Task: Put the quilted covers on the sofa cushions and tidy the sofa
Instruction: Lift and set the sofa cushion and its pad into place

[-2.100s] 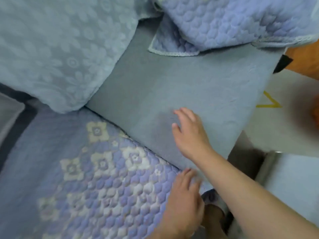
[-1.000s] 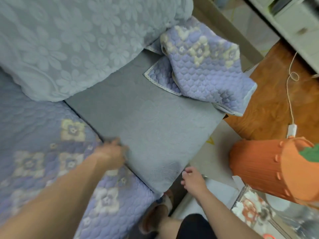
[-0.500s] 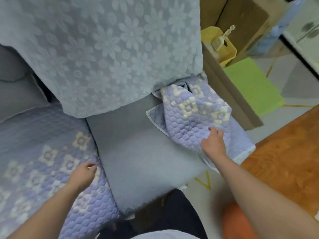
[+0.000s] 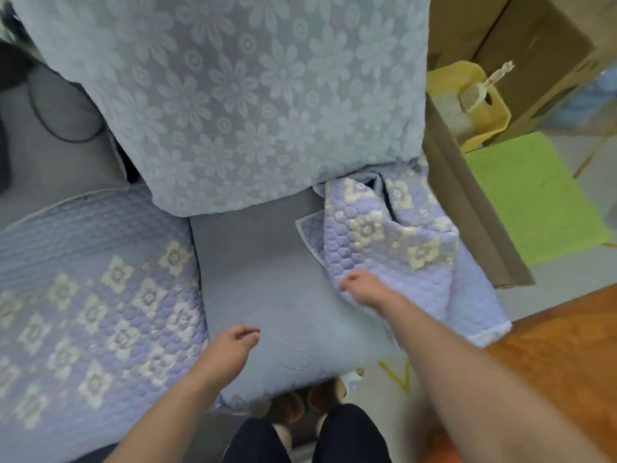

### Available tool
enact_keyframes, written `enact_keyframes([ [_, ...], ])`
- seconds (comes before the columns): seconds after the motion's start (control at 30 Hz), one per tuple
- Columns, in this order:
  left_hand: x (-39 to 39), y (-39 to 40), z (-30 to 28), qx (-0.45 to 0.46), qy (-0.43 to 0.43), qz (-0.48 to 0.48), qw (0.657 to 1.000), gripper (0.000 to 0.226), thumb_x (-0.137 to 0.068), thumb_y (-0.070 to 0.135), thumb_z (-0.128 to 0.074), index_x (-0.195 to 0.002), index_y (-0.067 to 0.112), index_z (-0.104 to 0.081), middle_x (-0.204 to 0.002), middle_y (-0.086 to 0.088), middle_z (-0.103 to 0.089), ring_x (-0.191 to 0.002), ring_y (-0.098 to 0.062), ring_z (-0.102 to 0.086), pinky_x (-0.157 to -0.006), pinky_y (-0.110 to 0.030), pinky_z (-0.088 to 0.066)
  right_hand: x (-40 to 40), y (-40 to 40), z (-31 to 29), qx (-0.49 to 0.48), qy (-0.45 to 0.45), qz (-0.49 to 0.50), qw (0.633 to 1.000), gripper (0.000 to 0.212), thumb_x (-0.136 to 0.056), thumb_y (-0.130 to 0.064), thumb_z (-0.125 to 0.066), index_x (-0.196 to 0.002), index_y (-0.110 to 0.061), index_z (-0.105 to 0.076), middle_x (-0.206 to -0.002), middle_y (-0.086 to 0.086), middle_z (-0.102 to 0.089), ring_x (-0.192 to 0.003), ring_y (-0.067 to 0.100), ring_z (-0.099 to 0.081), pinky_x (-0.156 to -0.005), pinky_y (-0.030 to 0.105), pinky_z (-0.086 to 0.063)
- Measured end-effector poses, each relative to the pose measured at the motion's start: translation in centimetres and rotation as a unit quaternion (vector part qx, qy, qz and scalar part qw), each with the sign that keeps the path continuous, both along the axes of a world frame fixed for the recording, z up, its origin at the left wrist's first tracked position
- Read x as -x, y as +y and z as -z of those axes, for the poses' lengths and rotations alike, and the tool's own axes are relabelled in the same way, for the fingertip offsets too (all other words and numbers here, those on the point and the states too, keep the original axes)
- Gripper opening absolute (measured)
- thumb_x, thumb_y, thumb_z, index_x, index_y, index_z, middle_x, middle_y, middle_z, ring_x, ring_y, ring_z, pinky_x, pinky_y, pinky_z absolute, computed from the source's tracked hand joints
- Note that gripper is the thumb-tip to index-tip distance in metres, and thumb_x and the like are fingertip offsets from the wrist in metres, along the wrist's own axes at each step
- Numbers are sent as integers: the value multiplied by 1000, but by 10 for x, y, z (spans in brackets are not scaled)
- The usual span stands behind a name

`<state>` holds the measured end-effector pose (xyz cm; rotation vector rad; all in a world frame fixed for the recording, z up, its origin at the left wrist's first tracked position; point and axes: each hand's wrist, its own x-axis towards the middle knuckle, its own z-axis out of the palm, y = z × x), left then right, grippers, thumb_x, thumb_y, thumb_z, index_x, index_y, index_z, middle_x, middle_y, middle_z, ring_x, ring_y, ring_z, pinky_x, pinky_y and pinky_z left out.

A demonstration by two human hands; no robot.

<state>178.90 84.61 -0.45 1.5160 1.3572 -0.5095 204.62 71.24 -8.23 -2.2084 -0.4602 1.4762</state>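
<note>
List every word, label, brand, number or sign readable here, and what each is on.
None: no readable text in this view.
The yellow marks on the floor by the grey seat cushion are lines, not letters.
The cardboard box shows no print.

The back part of the crumpled quilted cover (image 4: 394, 248) disappears under the floral back cushion (image 4: 240, 105), whose top the upper edge cuts off. The right hand (image 4: 364, 289) is motion-blurred, so whether its fingers pinch the cover cannot be told. The covered seat cushion (image 4: 86, 295) runs off the left edge.
</note>
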Motion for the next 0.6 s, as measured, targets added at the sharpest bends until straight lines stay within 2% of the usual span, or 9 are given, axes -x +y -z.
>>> enact_keyframes([
  [0.03, -2, -2, 1, 8, 0, 4, 1000, 16, -103, 23, -53, -114, 22, -64, -113, -1, -64, -105, -16, -58, -89, -28, -44, 25, 3, -6, -15, 20, -51, 998, 14, -95, -18, -60, -103, -13, -70, -98, 4, -64, -86, 13, -57, -83, 30, -47],
  [0.1, -5, -4, -2, 12, 5, 12, 1000, 16, -103, 23, -53, -114, 20, -63, -113, -2, -63, -104, -17, -57, -87, -27, -42, 60, 0, -16, -22, 33, -110, 993, 28, -97, -25, -59, -122, -14, -64, -113, 0, -59, -107, 17, -58, -90, 26, -43],
  [0.13, -3, -2, -5, 16, 6, 7, 1000, 16, -103, 24, -53, -114, 20, -63, -113, -2, -63, -105, -18, -57, -87, -28, -43, 68, -8, -23, -14, 30, -106, 994, 34, -97, -26, -58, -129, -14, -60, -123, 2, -56, -114, 18, -56, -90, 24, -40],
  [0.2, 2, 8, -6, 28, 5, -9, 1000, 17, -102, 27, -54, -115, 22, -64, -116, -4, -64, -107, -20, -58, -90, -31, -46, 65, -26, -39, 20, 25, -39, 999, 36, -97, -24, -57, -132, -12, -56, -130, 5, -54, -109, 17, -55, -85, 25, -42],
  [0.3, 10, 30, -14, 54, -11, -66, 996, 17, -101, 25, -54, -114, 18, -63, -101, -8, -63, -89, -21, -57, -72, -29, -43, 27, -54, -58, 97, -38, 33, 994, 26, -94, -22, -59, -118, -11, -61, -116, 8, -62, -95, 20, -58, -83, 31, -48],
  [0.4, 11, 55, -22, 45, -43, -129, 990, 15, -100, 19, -52, -109, 14, -62, -83, -7, -51, -69, -19, -47, -59, -26, -32, -25, -54, -84, 104, -93, 95, 986, 5, -95, -20, -59, -94, -15, -58, -93, 7, -59, -80, 23, -56, -69, 32, -43],
  [0.5, -4, 79, -25, 38, -70, -165, 983, 7, -97, 13, -50, -92, 18, -51, -80, -6, -38, -58, -15, -36, -53, -24, -22, -72, -9, -97, 78, -149, 115, 979, 23, -93, -16, -55, -70, -15, -50, -72, 7, -48, -63, 21, -44, -59, 31, -33],
  [0.57, -22, 98, -14, 48, -77, -185, 979, 9, -93, 18, -55, -90, 20, -47, -75, -4, -35, -54, -14, -33, -50, -21, -21, -94, 35, -90, 25, -133, 144, 980, 15, -93, -16, -55, -83, -6, -60, -77, 9, -52, -70, 22, -49, -64, 33, -39],
  [0.6, -33, 109, -3, 44, -84, -206, 974, 10, -92, 21, -57, -89, 19, -48, -74, -3, -37, -54, -14, -35, -49, -20, -23, -103, 61, -86, -26, -92, 191, 977, 10, -94, -12, -54, -91, -6, -62, -80, 10, -54, -73, 22, -51, -66, 34, -42],
])
